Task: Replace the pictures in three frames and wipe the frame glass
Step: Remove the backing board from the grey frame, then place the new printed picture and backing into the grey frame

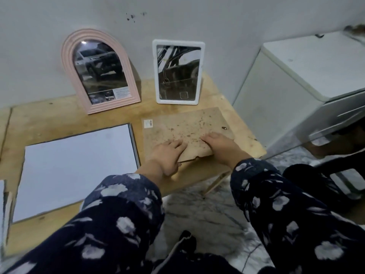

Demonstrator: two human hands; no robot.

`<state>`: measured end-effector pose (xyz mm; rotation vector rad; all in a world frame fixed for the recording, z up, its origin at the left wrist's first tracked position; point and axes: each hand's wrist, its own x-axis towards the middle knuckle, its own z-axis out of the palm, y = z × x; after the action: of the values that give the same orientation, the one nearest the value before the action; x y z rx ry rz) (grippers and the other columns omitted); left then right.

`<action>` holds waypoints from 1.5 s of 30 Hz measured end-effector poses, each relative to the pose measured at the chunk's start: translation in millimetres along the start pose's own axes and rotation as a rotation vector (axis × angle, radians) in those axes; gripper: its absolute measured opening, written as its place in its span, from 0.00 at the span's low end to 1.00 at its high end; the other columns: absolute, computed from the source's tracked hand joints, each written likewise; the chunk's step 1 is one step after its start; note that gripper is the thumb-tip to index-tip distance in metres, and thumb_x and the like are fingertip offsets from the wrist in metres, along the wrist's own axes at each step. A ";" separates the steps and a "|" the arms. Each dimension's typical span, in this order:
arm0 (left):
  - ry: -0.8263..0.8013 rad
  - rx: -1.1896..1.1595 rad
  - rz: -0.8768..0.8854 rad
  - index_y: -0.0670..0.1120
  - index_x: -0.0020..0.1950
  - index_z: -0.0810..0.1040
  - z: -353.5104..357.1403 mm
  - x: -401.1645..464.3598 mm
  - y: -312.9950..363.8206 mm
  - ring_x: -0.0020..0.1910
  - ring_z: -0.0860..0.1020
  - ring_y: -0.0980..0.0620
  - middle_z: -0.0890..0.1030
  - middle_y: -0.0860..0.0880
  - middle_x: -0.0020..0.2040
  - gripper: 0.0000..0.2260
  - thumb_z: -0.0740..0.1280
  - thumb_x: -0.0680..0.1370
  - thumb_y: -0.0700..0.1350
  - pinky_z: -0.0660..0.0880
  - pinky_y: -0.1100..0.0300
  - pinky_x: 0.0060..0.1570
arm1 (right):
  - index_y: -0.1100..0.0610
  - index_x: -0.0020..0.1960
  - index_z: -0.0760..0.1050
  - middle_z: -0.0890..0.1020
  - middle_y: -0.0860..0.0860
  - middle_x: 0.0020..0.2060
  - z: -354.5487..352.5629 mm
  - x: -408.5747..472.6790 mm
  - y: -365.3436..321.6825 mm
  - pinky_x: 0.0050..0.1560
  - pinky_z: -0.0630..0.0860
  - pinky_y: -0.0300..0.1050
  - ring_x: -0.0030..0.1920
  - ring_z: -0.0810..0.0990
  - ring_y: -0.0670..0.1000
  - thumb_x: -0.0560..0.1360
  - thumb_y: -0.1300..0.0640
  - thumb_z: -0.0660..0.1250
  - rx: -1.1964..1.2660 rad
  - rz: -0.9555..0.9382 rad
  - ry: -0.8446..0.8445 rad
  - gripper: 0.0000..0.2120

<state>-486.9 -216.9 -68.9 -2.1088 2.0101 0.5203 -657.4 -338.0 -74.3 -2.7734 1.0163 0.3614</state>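
A stained brown backing board [183, 129] of a face-down frame lies on the wooden table [59, 119] at the right. My left hand [167, 155] grips its near edge, fingers flat on top and thumb underneath. My right hand [219, 145] presses on the board's near right part with fingers spread flat. A pink arched frame [99, 70] and a white rectangular frame [177, 72] stand upright against the wall, each holding a dark car picture. A white sheet [79, 171] lies flat on the table to the left of the board.
A white appliance [296, 76] stands right of the table. The table's right edge and a wooden leg [215, 184] sit above the marbled floor [207, 214]. Another flat item [4, 210] shows at the far left edge.
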 end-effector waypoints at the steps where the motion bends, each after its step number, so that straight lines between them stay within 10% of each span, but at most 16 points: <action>1: -0.041 0.007 -0.007 0.53 0.80 0.46 5.0 3.2 0.6 0.78 0.51 0.47 0.49 0.52 0.80 0.33 0.60 0.80 0.56 0.57 0.52 0.74 | 0.54 0.75 0.59 0.64 0.54 0.73 3.7 1.5 4.3 0.72 0.53 0.42 0.73 0.61 0.54 0.77 0.61 0.60 -0.004 -0.024 -0.008 0.27; 7: -0.242 -0.002 -0.020 0.52 0.80 0.43 5.9 20.9 -5.8 0.78 0.45 0.48 0.43 0.52 0.80 0.32 0.52 0.81 0.61 0.48 0.53 0.76 | 0.55 0.78 0.49 0.50 0.53 0.77 3.5 15.6 3.2 0.74 0.57 0.51 0.76 0.49 0.54 0.76 0.56 0.65 -0.035 0.012 -0.291 0.37; 13: -0.108 -0.146 -0.054 0.52 0.79 0.56 3.2 18.1 -6.0 0.77 0.54 0.48 0.54 0.52 0.79 0.28 0.57 0.81 0.58 0.54 0.51 0.75 | 0.57 0.69 0.66 0.67 0.56 0.65 2.1 30.3 -11.1 0.64 0.68 0.54 0.64 0.68 0.58 0.73 0.39 0.66 -0.101 0.056 -0.245 0.32; 23: 0.097 -0.139 -0.455 0.50 0.77 0.58 24.8 -80.7 -109.6 0.77 0.52 0.49 0.53 0.52 0.79 0.23 0.55 0.83 0.53 0.54 0.45 0.74 | 0.57 0.72 0.63 0.61 0.54 0.74 -8.8 49.1 -121.6 0.74 0.50 0.59 0.74 0.57 0.55 0.77 0.60 0.56 -0.044 -0.170 -0.060 0.23; 36: 0.002 -0.275 -0.771 0.47 0.79 0.49 51.3 -187.4 -238.5 0.78 0.45 0.48 0.43 0.49 0.80 0.34 0.57 0.80 0.62 0.52 0.42 0.74 | 0.51 0.78 0.43 0.41 0.53 0.77 -8.2 103.7 -243.7 0.74 0.44 0.59 0.77 0.40 0.53 0.78 0.41 0.59 0.073 -0.164 -0.174 0.38; 45: 0.073 -0.250 -0.714 0.48 0.77 0.55 70.5 -197.8 -258.0 0.77 0.49 0.46 0.46 0.48 0.79 0.32 0.62 0.78 0.60 0.58 0.43 0.71 | 0.53 0.77 0.49 0.58 0.52 0.75 6.3 123.0 -268.9 0.74 0.44 0.64 0.76 0.55 0.54 0.70 0.42 0.69 0.174 -0.001 -0.021 0.44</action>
<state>-244.5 10.2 -88.2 -2.8035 1.1144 0.5791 -392.1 -208.9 -95.7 -2.6102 0.9911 0.2871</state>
